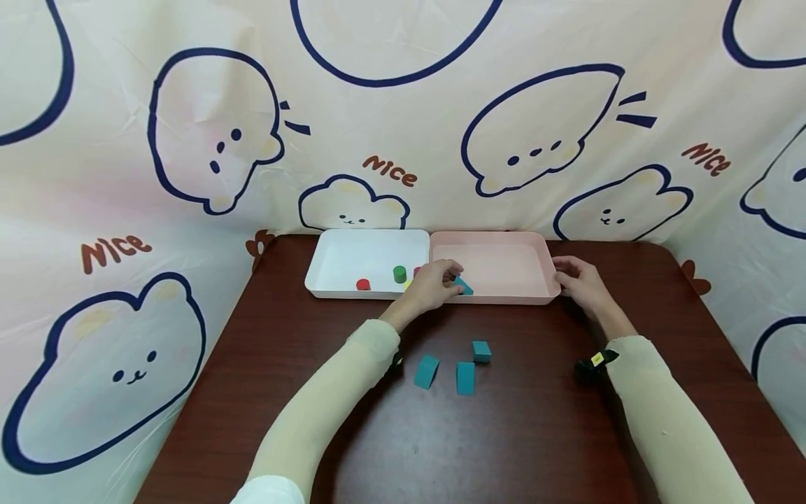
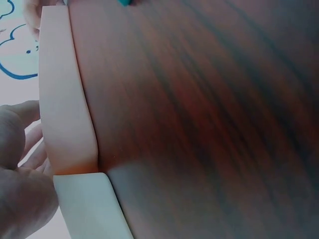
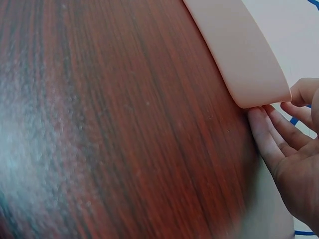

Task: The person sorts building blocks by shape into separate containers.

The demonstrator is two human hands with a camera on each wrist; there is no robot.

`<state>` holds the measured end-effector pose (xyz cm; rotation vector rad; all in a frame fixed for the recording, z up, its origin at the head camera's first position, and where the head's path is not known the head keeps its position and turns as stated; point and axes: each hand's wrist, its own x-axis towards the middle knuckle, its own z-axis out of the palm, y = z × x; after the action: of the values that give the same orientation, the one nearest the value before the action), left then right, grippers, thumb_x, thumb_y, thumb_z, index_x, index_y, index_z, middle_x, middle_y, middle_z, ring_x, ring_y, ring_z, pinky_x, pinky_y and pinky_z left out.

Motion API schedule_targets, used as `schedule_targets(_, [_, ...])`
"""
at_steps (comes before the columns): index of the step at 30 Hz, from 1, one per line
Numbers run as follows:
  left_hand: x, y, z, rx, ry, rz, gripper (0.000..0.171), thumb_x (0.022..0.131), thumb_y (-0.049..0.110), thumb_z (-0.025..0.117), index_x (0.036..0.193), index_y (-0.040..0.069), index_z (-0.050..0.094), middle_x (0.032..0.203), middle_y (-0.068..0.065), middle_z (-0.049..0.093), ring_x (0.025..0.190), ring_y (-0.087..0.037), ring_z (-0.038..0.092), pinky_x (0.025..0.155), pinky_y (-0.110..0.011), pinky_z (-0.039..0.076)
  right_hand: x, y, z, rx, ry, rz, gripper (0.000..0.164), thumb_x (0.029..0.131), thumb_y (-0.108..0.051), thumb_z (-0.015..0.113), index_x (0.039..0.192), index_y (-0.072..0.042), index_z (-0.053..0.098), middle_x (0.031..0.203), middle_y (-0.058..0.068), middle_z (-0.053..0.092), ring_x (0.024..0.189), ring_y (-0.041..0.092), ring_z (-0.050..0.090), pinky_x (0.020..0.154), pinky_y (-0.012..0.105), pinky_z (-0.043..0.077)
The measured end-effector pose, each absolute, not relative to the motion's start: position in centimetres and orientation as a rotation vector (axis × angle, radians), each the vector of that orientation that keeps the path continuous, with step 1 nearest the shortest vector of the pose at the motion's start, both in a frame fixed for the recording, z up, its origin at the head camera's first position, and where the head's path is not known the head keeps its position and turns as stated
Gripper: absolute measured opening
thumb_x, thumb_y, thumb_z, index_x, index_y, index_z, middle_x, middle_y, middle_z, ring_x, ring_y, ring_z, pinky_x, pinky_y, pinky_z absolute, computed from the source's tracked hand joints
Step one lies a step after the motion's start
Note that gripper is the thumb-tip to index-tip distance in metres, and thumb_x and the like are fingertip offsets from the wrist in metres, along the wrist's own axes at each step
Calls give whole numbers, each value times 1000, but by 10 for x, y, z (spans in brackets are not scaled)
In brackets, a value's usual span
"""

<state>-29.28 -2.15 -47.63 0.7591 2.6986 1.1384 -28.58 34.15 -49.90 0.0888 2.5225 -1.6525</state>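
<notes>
My left hand [image 1: 430, 285] reaches over the place where the white tray [image 1: 340, 248] meets the pink tray [image 1: 491, 245]. A blue triangular block [image 1: 466, 288] shows at its fingertips, inside the pink tray by the near wall; whether the fingers pinch it cannot be seen. The left wrist view has the thumb and fingers behind the tray walls, with the block hidden. On the far right, my right hand [image 1: 582, 283] holds the pink tray's right end, its fingertips at the rim and side wall. In the right wrist view the right hand [image 3: 294, 144] touches the tray's corner.
Three blue blocks lie on the dark wood table [image 1: 516, 434]: a left one [image 1: 426, 372], a middle one [image 1: 465, 379] and a right one [image 1: 481, 351]. The white tray holds a red piece [image 1: 363, 284], a green cylinder [image 1: 399, 274] and partly hidden pieces. A patterned cloth [image 1: 441, 126] hangs behind.
</notes>
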Motion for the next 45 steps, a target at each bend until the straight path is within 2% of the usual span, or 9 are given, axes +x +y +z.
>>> schedule_targets(10, [-293, -25, -475, 741, 2664, 1226, 44, 100, 21, 76, 138, 3, 65, 133, -9, 69, 120, -22, 67, 105, -33, 55, -289, 342, -502, 98, 2534, -1660, 50, 112, -12, 47, 159, 2, 40, 156, 29, 43, 118, 22, 55, 80, 16, 58])
schedule_targets(15, [-289, -25, -472, 741, 2636, 1226, 47, 100, 23, 77, 142, 6, 64, 140, -11, 64, 126, -27, 66, 105, -34, 56, -289, 341, -503, 117, 2543, -1665, 50, 112, -14, 48, 159, 1, 41, 155, 27, 45, 114, 17, 57, 79, 16, 58])
schedule_targets(21, [-281, -22, -469, 784, 2651, 1186, 49, 99, 25, 79, 143, 9, 64, 144, -10, 60, 124, -28, 67, 103, -36, 57, -286, 337, -501, 110, 2547, -1692, 49, 111, -16, 51, 156, 1, 45, 151, 26, 48, 107, 12, 58, 79, 17, 58])
schedule_targets(31, [-273, -27, -452, 823, 2698, 1115, 51, 98, 30, 79, 144, 14, 64, 149, -5, 58, 137, -26, 54, 116, -42, 47, -285, 339, -503, 118, 2526, -1704, 50, 111, -15, 50, 158, 2, 42, 153, 28, 45, 104, 10, 59, 78, 16, 58])
schedule_targets(45, [-254, -24, -439, 921, 2617, 1126, 51, 97, 27, 81, 143, 15, 64, 141, -4, 62, 129, -31, 61, 103, -37, 58, -281, 338, -501, 104, 2536, -1729, 48, 111, -15, 50, 155, 2, 46, 149, 27, 48, 99, 8, 61, 78, 16, 58])
